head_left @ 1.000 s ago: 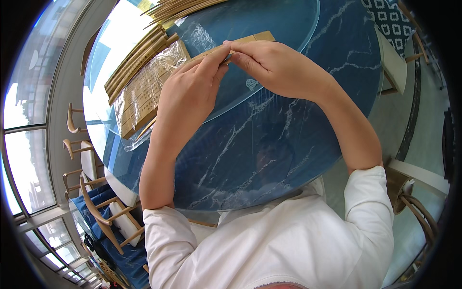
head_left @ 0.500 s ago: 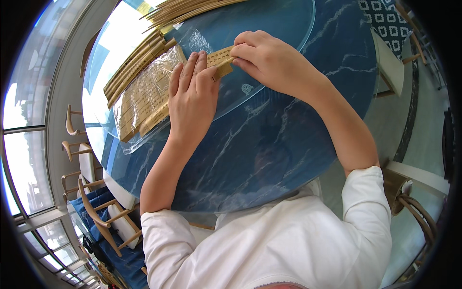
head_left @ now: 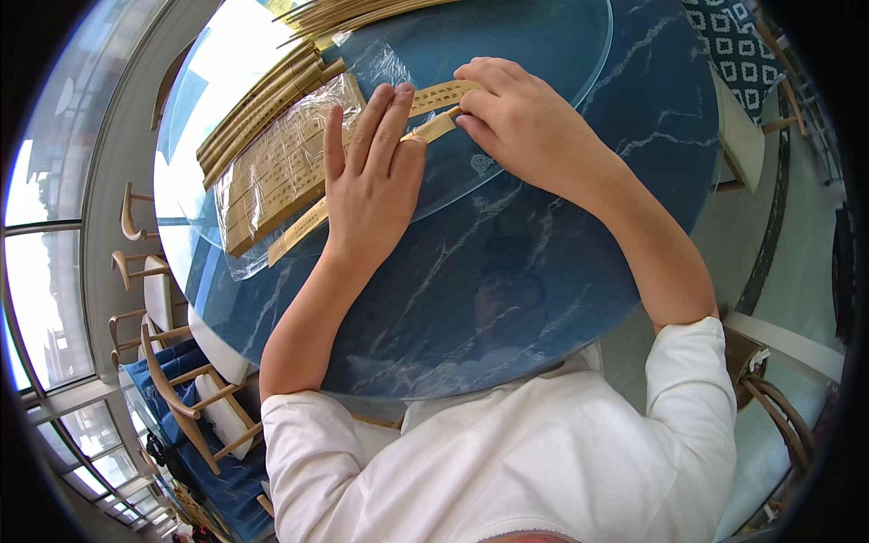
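Note:
My left hand (head_left: 376,172) lies with its fingers stretched out across a long, narrow tan strip (head_left: 299,233); its thumb rests near a folded or rolled piece (head_left: 433,128) of tan strip. To the right, my right hand (head_left: 525,118) pinches the ends of this piece and of a printed tan strip (head_left: 439,97) just beyond it. Its fingertips partly hide what they grip. Left of my left hand sits a stack of printed tan strips (head_left: 281,172), partly covered by crinkled clear plastic wrap (head_left: 249,181).
Behind the stack lie several tan rolled strips or slats (head_left: 272,104). Long thin sticks (head_left: 362,18) are spread at the far edge. All this rests on a glass turntable (head_left: 579,77) over a blue marbled round table (head_left: 507,290). Wooden chairs (head_left: 195,398) stand at the left.
The narrow strip under my left hand now stands apart from the stack. My right hand has shifted slightly right, and more of the piece between the hands shows.

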### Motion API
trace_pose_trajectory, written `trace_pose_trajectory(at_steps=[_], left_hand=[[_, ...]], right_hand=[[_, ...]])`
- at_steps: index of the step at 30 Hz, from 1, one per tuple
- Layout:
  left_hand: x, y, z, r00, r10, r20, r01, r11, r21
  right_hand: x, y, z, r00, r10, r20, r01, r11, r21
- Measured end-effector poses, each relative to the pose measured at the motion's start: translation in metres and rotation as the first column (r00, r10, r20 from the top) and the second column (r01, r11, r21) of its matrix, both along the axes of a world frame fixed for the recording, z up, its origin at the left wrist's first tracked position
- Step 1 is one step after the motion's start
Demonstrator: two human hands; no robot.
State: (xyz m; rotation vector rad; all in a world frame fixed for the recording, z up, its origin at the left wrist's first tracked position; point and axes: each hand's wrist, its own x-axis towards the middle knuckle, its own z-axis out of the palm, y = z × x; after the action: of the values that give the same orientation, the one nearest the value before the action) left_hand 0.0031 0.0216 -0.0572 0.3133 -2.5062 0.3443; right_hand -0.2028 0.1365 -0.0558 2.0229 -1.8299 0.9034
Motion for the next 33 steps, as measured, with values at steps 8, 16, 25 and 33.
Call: trace_pose_trajectory(at_steps=[8,16,25,33], left_hand=[[0.0,-0.002,0.002,0.999,-0.047,0.009,0.046,0.998,0.052],[-0.001,-0.003,0.0,0.997,-0.071,-0.006,0.071,0.997,0.032],[0.001,-0.002,-0.002,1.0,-0.016,-0.02,0.016,0.999,0.035],[-0.006,-0.005,-0.006,0.999,-0.032,-0.04,0.032,0.999,0.014]], right_hand=[[0.009,-0.001,-0.005,1.0,0.03,0.004,-0.03,0.999,0.03],[-0.006,-0.005,-0.006,0.989,0.128,0.073,-0.13,0.991,0.031],[-0.036,-0.015,0.0,0.998,-0.047,0.034,0.048,0.999,-0.025],[-0.144,-0.066,-0.02,0.89,-0.442,-0.112,0.43,0.895,-0.122]])
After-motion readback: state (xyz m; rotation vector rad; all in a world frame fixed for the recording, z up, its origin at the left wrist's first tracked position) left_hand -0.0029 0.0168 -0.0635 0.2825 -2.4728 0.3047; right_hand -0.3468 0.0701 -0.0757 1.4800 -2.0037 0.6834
